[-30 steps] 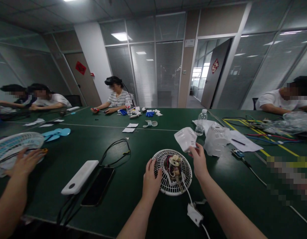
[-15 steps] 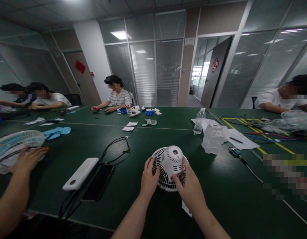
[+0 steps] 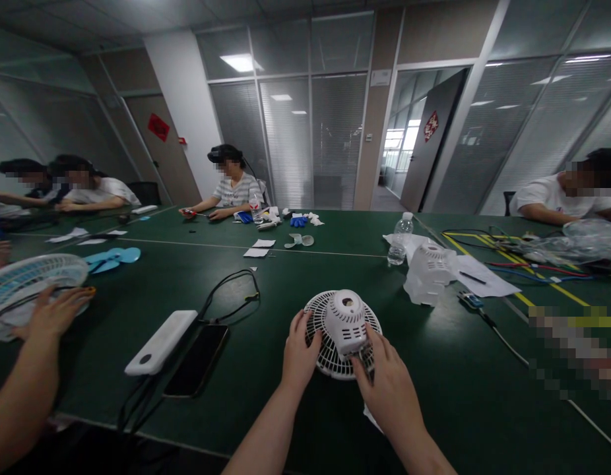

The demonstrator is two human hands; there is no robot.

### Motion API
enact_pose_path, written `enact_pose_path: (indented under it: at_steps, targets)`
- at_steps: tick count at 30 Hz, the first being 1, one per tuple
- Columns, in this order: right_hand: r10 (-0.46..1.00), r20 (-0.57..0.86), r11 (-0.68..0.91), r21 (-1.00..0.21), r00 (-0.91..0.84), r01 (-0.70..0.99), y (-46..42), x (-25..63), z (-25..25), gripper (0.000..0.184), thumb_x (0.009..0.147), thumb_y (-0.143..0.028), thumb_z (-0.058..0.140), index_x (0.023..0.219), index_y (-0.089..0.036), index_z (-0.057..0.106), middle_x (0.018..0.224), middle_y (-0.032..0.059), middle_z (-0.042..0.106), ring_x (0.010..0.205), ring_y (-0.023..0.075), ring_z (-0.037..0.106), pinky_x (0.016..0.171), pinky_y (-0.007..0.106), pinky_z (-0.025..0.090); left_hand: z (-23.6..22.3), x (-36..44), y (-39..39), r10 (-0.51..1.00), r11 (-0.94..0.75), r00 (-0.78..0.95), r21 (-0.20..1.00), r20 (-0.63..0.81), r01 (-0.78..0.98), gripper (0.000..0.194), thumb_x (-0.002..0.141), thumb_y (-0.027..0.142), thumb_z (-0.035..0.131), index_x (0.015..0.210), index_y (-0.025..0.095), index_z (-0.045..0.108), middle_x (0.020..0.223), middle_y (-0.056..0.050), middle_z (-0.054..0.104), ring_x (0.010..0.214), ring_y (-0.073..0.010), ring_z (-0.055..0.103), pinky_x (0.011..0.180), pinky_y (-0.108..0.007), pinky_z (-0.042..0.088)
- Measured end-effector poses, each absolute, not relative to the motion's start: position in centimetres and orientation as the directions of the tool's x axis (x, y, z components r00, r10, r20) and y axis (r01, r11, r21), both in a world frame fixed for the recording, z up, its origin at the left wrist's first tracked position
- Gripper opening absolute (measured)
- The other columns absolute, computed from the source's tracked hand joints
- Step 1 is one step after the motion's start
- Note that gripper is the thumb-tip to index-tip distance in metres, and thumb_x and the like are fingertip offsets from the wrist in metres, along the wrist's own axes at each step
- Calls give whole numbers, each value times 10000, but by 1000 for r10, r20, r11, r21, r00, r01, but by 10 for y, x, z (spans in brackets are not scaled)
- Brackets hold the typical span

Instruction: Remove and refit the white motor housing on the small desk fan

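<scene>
A small white fan head lies on the green table in front of me, its round grille (image 3: 330, 361) below and its slotted motor housing (image 3: 346, 323) on top. My left hand (image 3: 301, 349) grips the grille's left rim, thumb on the bars and fingers curled along the edge. On the opposite side, my right hand (image 3: 388, 369) is closed on the lower right of the housing, thumb near its front edge. The part beneath the right fingers is hidden. White paper (image 3: 372, 417) shows partly under my right wrist.
Left of me are a white power bank (image 3: 161, 343), a black phone (image 3: 197, 361) and cables. A co-worker's hand (image 3: 53, 315) rests on another fan grille (image 3: 63, 264) near blue fan blades (image 3: 112, 258). A bottle (image 3: 400, 241) and clear-white housing (image 3: 429, 277) stand right.
My right hand has shifted slightly right and down along the housing, which has turned a little. My left hand stays on the grille rim. The camera view has moved slightly.
</scene>
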State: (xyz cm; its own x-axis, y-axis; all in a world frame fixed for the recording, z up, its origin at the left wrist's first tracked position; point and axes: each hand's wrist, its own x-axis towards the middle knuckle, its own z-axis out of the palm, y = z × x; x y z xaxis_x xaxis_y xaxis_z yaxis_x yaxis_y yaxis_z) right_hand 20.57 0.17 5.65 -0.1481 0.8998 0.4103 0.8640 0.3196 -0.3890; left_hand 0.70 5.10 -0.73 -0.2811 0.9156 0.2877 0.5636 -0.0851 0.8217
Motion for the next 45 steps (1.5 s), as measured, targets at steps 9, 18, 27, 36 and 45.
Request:
enact_pose_path:
  at_steps: [9,18,27,36,45]
  targets:
    - [906,414,312,-511,-89,801,19,187,75,820,841,-505,548,1496,-229,139,1465,113,379,1245,296,484,1002,458,437,-9,7,52,913,-87,-288,829,287,552,509,834,296,546,1340,288,490,1454,-53,406,1301,-247,451,1105,-419,349]
    - [945,323,233,-562,-49,794,17,189,57,772,871,-486,487,1504,-210,141,1484,116,380,1169,283,570,933,413,486,-8,8,51,911,-85,-293,826,291,557,495,834,296,547,1327,280,503,1441,-58,418,1292,-247,459,1106,-412,351]
    - [962,268,222,-632,-59,742,8,205,51,1007,777,-426,635,1514,-251,-28,1477,102,396,1265,283,497,1011,438,432,-1,7,48,924,-95,-271,848,270,521,496,824,287,558,1319,274,524,1423,-64,452,1292,-248,467,1103,-423,350]
    - [932,329,49,-535,154,844,3,268,50,972,746,-528,614,1502,-161,127,1322,164,541,1107,317,604,914,438,480,16,17,35,992,-115,1,905,126,410,503,789,267,587,1291,294,567,1233,-57,652,1091,-232,633,1018,-451,446]
    - [853,271,-277,-488,445,828,-8,381,52,1015,701,-665,552,1481,-130,184,1262,230,570,1032,389,630,802,492,505,-4,9,44,995,-66,-39,913,90,402,318,849,325,518,1117,231,660,1094,-72,700,988,-208,665,873,-388,525]
